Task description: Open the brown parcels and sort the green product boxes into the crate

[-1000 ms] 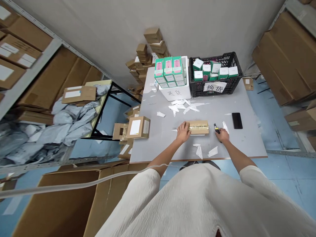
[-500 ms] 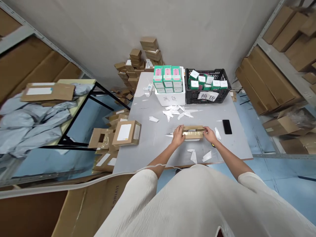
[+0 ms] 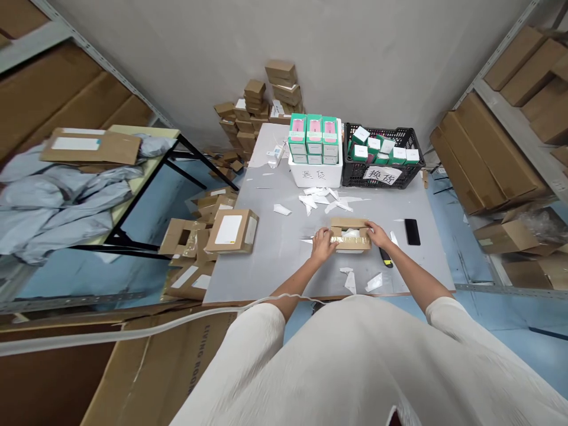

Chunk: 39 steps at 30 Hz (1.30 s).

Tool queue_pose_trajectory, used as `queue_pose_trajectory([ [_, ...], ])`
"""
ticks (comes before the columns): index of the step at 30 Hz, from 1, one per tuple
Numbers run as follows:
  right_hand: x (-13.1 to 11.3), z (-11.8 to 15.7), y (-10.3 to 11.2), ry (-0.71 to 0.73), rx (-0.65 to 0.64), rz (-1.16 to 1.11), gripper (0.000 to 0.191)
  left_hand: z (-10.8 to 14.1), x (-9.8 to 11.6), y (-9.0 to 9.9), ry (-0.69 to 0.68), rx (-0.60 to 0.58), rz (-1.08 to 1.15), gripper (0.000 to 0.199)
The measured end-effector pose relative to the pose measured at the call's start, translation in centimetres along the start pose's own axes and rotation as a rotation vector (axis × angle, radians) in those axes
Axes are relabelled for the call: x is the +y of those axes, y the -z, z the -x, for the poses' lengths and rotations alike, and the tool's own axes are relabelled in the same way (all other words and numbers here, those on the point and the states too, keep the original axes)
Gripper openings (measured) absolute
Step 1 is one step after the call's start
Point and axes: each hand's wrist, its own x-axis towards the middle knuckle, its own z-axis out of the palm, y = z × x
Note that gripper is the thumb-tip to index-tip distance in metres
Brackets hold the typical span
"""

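Note:
A small brown cardboard box stands on the grey table in front of me, its flaps raised and something whitish showing inside. Shiny tape runs along its near flap. My left hand grips the box's left end, fingers bent over the edge. At the opposite end, my right hand holds the right edge near the back flap. Just below my right wrist lies a black and yellow box cutter. Torn white paper pieces are scattered around the box.
Behind stand a white bin of green-and-pink boxes and a black crate of similar boxes. A phone lies at right. A closed carton sits on the table's left edge. A white cable crosses in front at left.
The box's flaps have opened wider, so whitish contents now show. Both hands have stayed at its ends. The box cutter has come into fuller view, and the whole view has shifted slightly.

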Motion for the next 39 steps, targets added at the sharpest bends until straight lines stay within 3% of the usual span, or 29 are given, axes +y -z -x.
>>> queue_pose_trajectory([
  [4, 0.5, -0.8, 0.2, -0.026, -0.042, -0.06, 0.046, 0.6, 0.7, 0.7, -0.029, 0.004, -0.036, 0.021],
  [9, 1.0, -1.0, 0.7, -0.012, -0.091, -0.062, 0.048, 1.5, 1.3, 1.9, -0.087, 0.031, -0.007, 0.025],
  [15, 1.4, -0.5, -0.5, 0.012, -0.109, 0.161, 0.065, 2.6, 1.2, 2.5, -0.168, -0.099, -0.05, 0.015],
  [21, 0.2, 0.6, -3.3, -0.055, -0.079, 0.331, 0.082, 1.0, 2.0, 1.5, -0.389, -0.255, -0.202, 0.066],
  [26, -1.1, 1.3, -4.4, -0.085, -0.062, 0.38, 0.088, -0.2, 2.5, 1.0, -0.499, -0.33, -0.298, 0.073],
  [29, -1.4, 1.6, -4.3, -0.094, -0.083, 0.385, 0.089, 0.6, 1.9, 1.2, -0.473, -0.245, -0.326, 0.072],
  [33, -1.8, 1.8, -3.7, -0.106, -0.08, 0.332, 0.091, 1.4, 1.0, 1.8, -0.263, -0.125, -0.385, 0.088],
  [36, -2.3, 2.1, -2.8, -0.108, -0.091, 0.286, 0.087, 0.5, 0.6, 2.3, -0.148, -0.187, -0.415, 0.104],
  [39, -2.7, 2.5, -1.3, -0.118, -0.097, 0.243, 0.082, -1.2, 0.4, 2.9, -0.132, -0.323, -0.356, 0.115],
])
